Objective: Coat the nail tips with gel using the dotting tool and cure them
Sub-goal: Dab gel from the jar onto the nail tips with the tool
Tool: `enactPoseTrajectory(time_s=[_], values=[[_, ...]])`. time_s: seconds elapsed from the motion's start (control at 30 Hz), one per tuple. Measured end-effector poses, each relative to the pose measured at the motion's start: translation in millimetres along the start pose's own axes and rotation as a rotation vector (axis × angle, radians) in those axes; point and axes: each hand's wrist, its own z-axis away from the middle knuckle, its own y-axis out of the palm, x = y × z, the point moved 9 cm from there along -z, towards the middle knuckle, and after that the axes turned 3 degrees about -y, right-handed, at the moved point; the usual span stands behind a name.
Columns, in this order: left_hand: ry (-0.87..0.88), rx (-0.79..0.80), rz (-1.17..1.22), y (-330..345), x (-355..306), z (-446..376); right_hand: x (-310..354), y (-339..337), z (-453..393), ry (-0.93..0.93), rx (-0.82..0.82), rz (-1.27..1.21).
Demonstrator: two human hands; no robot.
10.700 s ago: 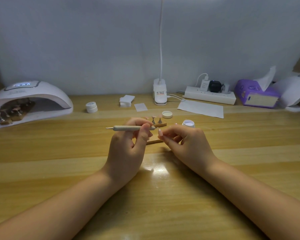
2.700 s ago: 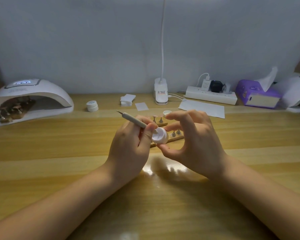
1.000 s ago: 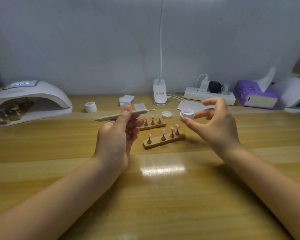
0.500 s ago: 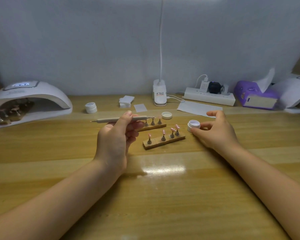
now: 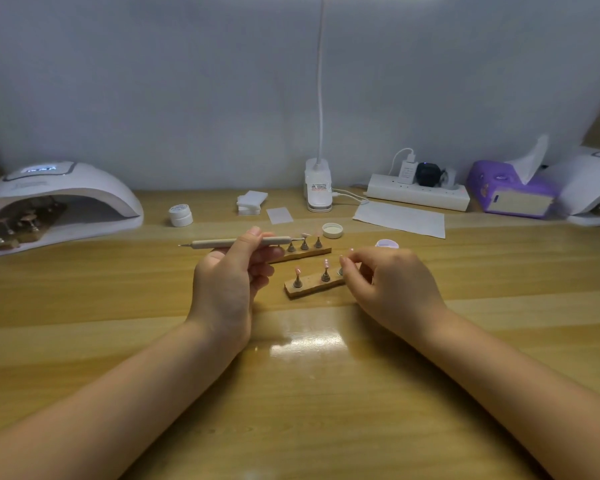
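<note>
Now, curing lamp (image 5: 59, 199) glowing at far left, holders sitting inside. Left hand (image 5: 227, 285) gripping dotting tool (image 5: 239, 242) level above far holder (image 5: 303, 252). Right hand (image 5: 392, 287) curling over near holder (image 5: 314, 284) end; grasp unclear. Gel pot (image 5: 387, 243) sitting open just behind. Likely starting coating: steadying holder, bringing tip onto nail tips (image 5: 326, 263).

bare wood near both forearms, two nail stands (image 5: 314, 284) between hands, clutter behind
</note>
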Motion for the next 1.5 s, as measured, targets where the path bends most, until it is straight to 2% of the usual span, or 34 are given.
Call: enactPoseTrajectory(time_s=[0.2, 0.27, 0.33, 0.43, 0.47, 0.53, 0.77, 0.97, 1.23, 1.5], values=[[-0.010, 0.033, -0.034, 3.9, 6.7, 1.7, 10.7, -5.5, 2.6, -0.057, -0.031, -0.021], [-0.016, 0.030, -0.028, 2.6, 7.5, 0.8, 9.0, -7.5, 1.7, -0.041, -0.041, -0.111], [-0.022, 0.023, -0.020, 1.2, 8.0, 0.1, -4.3, -8.2, -0.7, 0.116, -0.055, -0.398], [-0.010, 0.021, -0.023, -0.1, 6.4, -0.8, -19.1, 10.6, 2.1, 0.463, 0.016, -1.110], [-0.005, 0.023, -0.023, -0.2, 5.8, -1.2, -18.7, 14.5, 2.0, 0.524, 0.037, -1.270], [0.002, 0.025, -0.020, -0.2, 4.8, -2.2, -20.3, 11.8, -1.7, 0.554, 0.023, -1.410], [-0.001, 0.026, -0.019, -2.0, 5.6, -4.0, -47.4, -0.1, -3.2, 0.617, -0.132, -1.336], [0.001, 0.026, -0.016, -1.7, 4.7, -3.4, -41.2, 6.2, -2.4, 0.574, -0.067, -1.296], [-0.005, 0.023, -0.008, -2.0, 4.9, -3.2, -29.9, 14.1, -0.8, 0.640, 0.003, -1.514], [-0.008, 0.027, -0.007, -3.5, 6.9, -4.8, -27.8, 18.3, 2.0, 0.652, 0.063, -1.497]])
